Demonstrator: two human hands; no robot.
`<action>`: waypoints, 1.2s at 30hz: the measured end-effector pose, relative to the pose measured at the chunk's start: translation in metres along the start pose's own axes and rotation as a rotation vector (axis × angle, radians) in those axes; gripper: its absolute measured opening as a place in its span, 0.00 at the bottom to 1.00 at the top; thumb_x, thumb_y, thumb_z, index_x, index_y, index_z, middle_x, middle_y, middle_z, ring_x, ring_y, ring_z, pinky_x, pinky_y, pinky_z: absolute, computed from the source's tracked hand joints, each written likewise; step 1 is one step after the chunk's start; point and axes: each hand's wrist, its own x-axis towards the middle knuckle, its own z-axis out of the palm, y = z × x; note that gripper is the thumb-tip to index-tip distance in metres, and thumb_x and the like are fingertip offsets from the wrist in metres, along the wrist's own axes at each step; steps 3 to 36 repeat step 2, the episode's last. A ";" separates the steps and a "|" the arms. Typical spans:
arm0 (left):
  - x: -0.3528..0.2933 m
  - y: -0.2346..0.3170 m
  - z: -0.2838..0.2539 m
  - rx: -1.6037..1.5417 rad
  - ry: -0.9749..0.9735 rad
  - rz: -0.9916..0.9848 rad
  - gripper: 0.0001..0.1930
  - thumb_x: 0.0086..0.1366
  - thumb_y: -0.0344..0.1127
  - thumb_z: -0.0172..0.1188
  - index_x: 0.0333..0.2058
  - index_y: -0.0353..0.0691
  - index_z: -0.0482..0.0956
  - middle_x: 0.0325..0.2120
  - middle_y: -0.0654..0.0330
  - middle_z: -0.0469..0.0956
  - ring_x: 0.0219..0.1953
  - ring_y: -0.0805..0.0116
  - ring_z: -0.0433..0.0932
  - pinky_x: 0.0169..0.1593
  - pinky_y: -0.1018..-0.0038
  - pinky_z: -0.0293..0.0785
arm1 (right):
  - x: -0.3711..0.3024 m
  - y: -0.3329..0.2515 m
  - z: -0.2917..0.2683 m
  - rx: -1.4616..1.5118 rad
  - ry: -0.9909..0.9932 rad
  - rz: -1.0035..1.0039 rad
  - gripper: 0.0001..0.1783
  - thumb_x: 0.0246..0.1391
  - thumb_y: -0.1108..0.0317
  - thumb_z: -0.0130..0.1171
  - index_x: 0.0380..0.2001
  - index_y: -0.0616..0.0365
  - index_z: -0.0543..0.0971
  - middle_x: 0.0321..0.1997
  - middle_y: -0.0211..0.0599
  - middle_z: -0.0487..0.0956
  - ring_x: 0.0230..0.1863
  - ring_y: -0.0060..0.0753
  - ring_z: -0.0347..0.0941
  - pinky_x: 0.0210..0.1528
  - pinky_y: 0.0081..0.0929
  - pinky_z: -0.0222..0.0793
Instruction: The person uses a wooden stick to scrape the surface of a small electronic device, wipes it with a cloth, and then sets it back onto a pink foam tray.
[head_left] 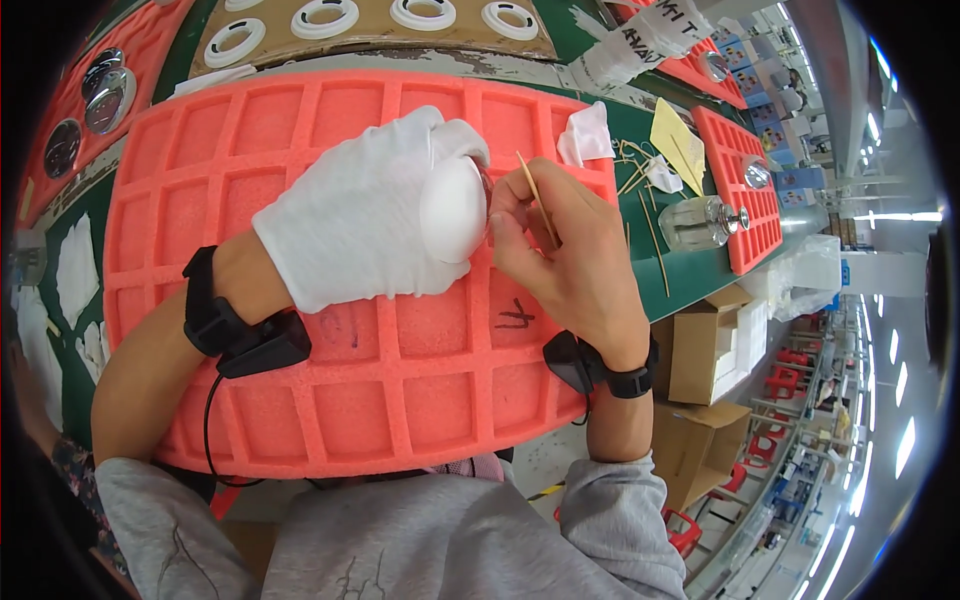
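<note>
My left hand (370, 215), in a white cloth glove, is closed round a smooth white rounded part (453, 212) and holds it above the red foam tray (345, 425). The side of the part facing right is mostly hidden. My right hand (570, 250) is bare and pinches a thin wooden stick (537, 195), whose one end points up and away. Its fingertips are right beside the edge of the white part; whether they touch it I cannot tell. The tray's square pockets show around and below both hands.
White rings (325, 18) lie on a brown board at the back. Right of the tray are a white cloth (586, 134), loose wooden sticks (657, 245), a yellow sheet (678, 145) and a glass bottle (697, 222). Another red tray (75, 120) holds lenses at far left. Cardboard boxes (695, 350) stand lower right.
</note>
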 end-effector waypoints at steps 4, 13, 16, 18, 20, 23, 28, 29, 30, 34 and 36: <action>-0.001 0.000 -0.002 0.005 0.006 -0.006 0.29 0.43 0.31 0.74 0.46 0.43 0.74 0.38 0.53 0.75 0.41 0.50 0.77 0.44 0.63 0.76 | 0.001 0.000 0.000 0.079 0.002 0.021 0.07 0.54 0.78 0.60 0.36 0.60 0.75 0.29 0.27 0.78 0.24 0.19 0.70 0.28 0.18 0.67; -0.001 0.000 -0.002 0.005 0.006 -0.006 0.29 0.43 0.31 0.74 0.46 0.43 0.74 0.38 0.53 0.75 0.41 0.50 0.77 0.44 0.63 0.76 | 0.001 0.000 0.000 0.079 0.002 0.021 0.07 0.54 0.78 0.60 0.36 0.60 0.75 0.29 0.27 0.78 0.24 0.19 0.70 0.28 0.18 0.67; -0.001 0.000 -0.002 0.005 0.006 -0.006 0.29 0.43 0.31 0.74 0.46 0.43 0.74 0.38 0.53 0.75 0.41 0.50 0.77 0.44 0.63 0.76 | 0.001 0.000 0.000 0.079 0.002 0.021 0.07 0.54 0.78 0.60 0.36 0.60 0.75 0.29 0.27 0.78 0.24 0.19 0.70 0.28 0.18 0.67; -0.001 0.000 -0.002 0.005 0.006 -0.006 0.29 0.43 0.31 0.74 0.46 0.43 0.74 0.38 0.53 0.75 0.41 0.50 0.77 0.44 0.63 0.76 | 0.001 0.000 0.000 0.079 0.002 0.021 0.07 0.54 0.78 0.60 0.36 0.60 0.75 0.29 0.27 0.78 0.24 0.19 0.70 0.28 0.18 0.67; -0.001 0.000 -0.002 0.005 0.006 -0.006 0.29 0.43 0.31 0.74 0.46 0.43 0.74 0.38 0.53 0.75 0.41 0.50 0.77 0.44 0.63 0.76 | 0.001 0.000 0.000 0.079 0.002 0.021 0.07 0.54 0.78 0.60 0.36 0.60 0.75 0.29 0.27 0.78 0.24 0.19 0.70 0.28 0.18 0.67; -0.001 0.000 -0.002 0.005 0.006 -0.006 0.29 0.43 0.31 0.74 0.46 0.43 0.74 0.38 0.53 0.75 0.41 0.50 0.77 0.44 0.63 0.76 | 0.001 0.000 0.000 0.079 0.002 0.021 0.07 0.54 0.78 0.60 0.36 0.60 0.75 0.29 0.27 0.78 0.24 0.19 0.70 0.28 0.18 0.67; -0.001 0.000 -0.002 0.005 0.006 -0.006 0.29 0.43 0.31 0.74 0.46 0.43 0.74 0.38 0.53 0.75 0.41 0.50 0.77 0.44 0.63 0.76 | 0.001 0.000 0.000 0.079 0.002 0.021 0.07 0.54 0.78 0.60 0.36 0.60 0.75 0.29 0.27 0.78 0.24 0.19 0.70 0.28 0.18 0.67; -0.001 0.000 -0.002 0.005 0.006 -0.006 0.29 0.43 0.31 0.74 0.46 0.43 0.74 0.38 0.53 0.75 0.41 0.50 0.77 0.44 0.63 0.76 | 0.001 0.000 0.000 0.079 0.002 0.021 0.07 0.54 0.78 0.60 0.36 0.60 0.75 0.29 0.27 0.78 0.24 0.19 0.70 0.28 0.18 0.67; -0.001 0.000 -0.002 0.005 0.006 -0.006 0.29 0.43 0.31 0.74 0.46 0.43 0.74 0.38 0.53 0.75 0.41 0.50 0.77 0.44 0.63 0.76 | 0.001 0.000 0.000 0.079 0.002 0.021 0.07 0.54 0.78 0.60 0.36 0.60 0.75 0.29 0.27 0.78 0.24 0.19 0.70 0.28 0.18 0.67; -0.001 0.000 -0.002 0.005 0.006 -0.006 0.29 0.43 0.31 0.74 0.46 0.43 0.74 0.38 0.53 0.75 0.41 0.50 0.77 0.44 0.63 0.76 | 0.001 0.000 0.000 0.079 0.002 0.021 0.07 0.54 0.78 0.60 0.36 0.60 0.75 0.29 0.27 0.78 0.24 0.19 0.70 0.28 0.18 0.67; -0.001 0.000 -0.002 0.005 0.006 -0.006 0.29 0.43 0.31 0.74 0.46 0.43 0.74 0.38 0.53 0.75 0.41 0.50 0.77 0.44 0.63 0.76 | 0.001 0.000 0.000 0.079 0.002 0.021 0.07 0.54 0.78 0.60 0.36 0.60 0.75 0.29 0.27 0.78 0.24 0.19 0.70 0.28 0.18 0.67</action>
